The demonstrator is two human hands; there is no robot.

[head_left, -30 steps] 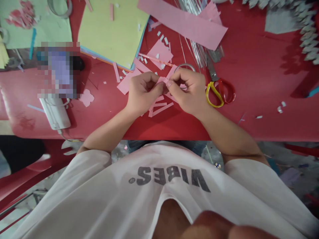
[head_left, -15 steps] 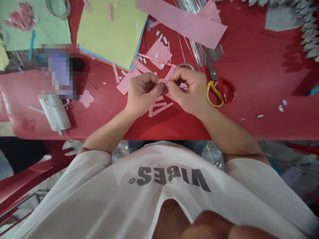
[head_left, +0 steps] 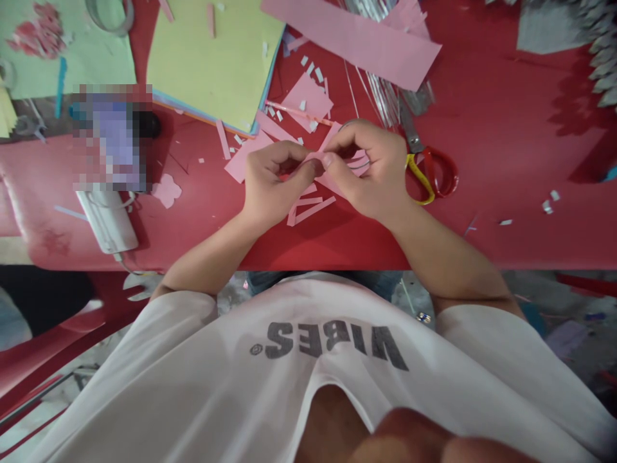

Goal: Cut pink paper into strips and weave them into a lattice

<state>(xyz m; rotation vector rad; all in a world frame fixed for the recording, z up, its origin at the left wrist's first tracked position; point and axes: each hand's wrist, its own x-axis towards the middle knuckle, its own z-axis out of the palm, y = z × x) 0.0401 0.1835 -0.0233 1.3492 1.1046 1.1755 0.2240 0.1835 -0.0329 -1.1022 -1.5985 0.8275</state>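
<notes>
Both my hands meet over the red table (head_left: 506, 161), pinching one small pink paper piece (head_left: 313, 157) between them. My left hand (head_left: 270, 183) has its thumb and fingers closed on the piece's left end. My right hand (head_left: 371, 167) pinches the right end, its fingers curled. Loose pink paper strips (head_left: 311, 209) lie on the table just under my hands. Scissors (head_left: 429, 170) with one yellow and one red handle lie right beside my right hand.
A yellow paper sheet (head_left: 216, 58) and a long pink paper band (head_left: 357, 45) lie farther back. A green sheet (head_left: 67, 45) is at the far left. A white charger block (head_left: 103, 222) sits near the table's left front edge. Small paper scraps are scattered about.
My right hand has shifted a little to the right and upward, now covering the tape ring behind it. Both hands keep their pinch on the pink piece.
</notes>
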